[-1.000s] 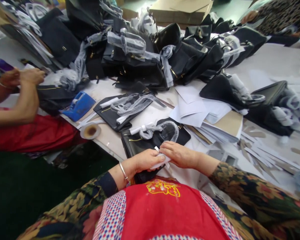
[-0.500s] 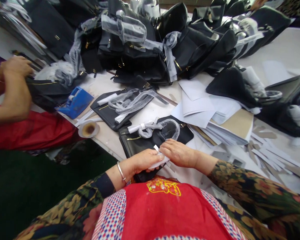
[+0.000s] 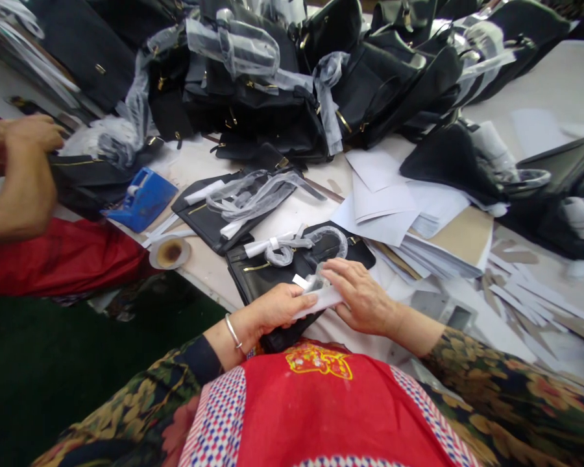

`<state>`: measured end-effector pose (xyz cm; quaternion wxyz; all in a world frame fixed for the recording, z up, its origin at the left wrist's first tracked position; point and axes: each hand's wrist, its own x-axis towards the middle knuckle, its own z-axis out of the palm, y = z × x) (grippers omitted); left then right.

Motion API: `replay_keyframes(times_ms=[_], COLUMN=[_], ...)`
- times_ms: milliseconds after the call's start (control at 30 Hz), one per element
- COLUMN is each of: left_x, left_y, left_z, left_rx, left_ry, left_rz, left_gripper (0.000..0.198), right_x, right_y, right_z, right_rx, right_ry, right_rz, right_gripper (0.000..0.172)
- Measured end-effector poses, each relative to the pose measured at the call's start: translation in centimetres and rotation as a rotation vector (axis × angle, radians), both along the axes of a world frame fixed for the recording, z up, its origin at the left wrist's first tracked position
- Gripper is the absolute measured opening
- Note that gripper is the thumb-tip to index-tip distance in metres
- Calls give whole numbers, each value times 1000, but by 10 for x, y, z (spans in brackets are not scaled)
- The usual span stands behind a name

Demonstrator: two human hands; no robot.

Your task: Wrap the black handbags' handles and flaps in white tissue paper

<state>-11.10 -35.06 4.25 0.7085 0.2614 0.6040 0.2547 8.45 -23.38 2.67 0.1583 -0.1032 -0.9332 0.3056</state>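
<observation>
A black bag [image 3: 267, 279] with a gold zipper lies flat in front of me, and one plastic-wrapped handle [image 3: 331, 235] arches over its top. My left hand [image 3: 281, 307] pinches the left end of a white wrapped strip [image 3: 321, 300] over the bag's lower part. At the strip's right end is my right hand [image 3: 363, 295], its fingers closed round it. A small white tab [image 3: 300, 281] sticks up between the hands. Just behind lies a second black bag [image 3: 209, 217] with wrapped straps.
Black bags [image 3: 257, 117] are heaped along the back. A blue tape dispenser [image 3: 143, 198] and a tape roll [image 3: 169, 252] stand left, near another person's arms [image 3: 26, 175]. Right are stacked papers [image 3: 442, 250], paper strips [image 3: 535, 292] and a wrapped-handle bag [image 3: 555, 194].
My right hand has moved right and turned, exposing more of the white strip between the hands. My left hand has stayed nearly in place. The view has shifted slightly.
</observation>
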Motion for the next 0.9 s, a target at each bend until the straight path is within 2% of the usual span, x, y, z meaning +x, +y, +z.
replay_keyframes(times_ms=[100, 200, 267, 333, 367, 433, 533, 767, 900], left_x=[-2, -1, 0, 1, 1, 2, 4, 9, 10], left_y=[0, 0, 1, 1, 0, -1, -2, -3, -2], left_z=[0, 2, 4, 5, 5, 4, 2, -8, -11], left_rx=[-9, -12, -10, -6, -3, -1, 3, -33, -35], left_ry=[-45, -51, -54, -50, -47, -34, -3, 177, 249], left_rz=[7, 3, -3, -9, -10, -5, 30, 56, 51], left_gripper=[53, 55, 56, 58, 59, 59, 58, 54, 54], right_x=[23, 29, 22, 12, 6, -5, -18, -43, -44], right_y=[-15, -29, -34, -36, -37, -38, -44, -69, -74], right_z=[-6, -16, -20, -20, -19, -17, -16, -24, -25], right_rx=[-270, -767, -1191, -1555, -1686, -1841, -1884, -1655, -1634], right_ry=[11, -193, -275, -236, -188, -104, 1, 96, 101], right_rz=[-343, -592, -619, -575, -565, -571, -594, -758, -775], right_gripper=[41, 22, 26, 30, 30, 28, 27, 19, 18])
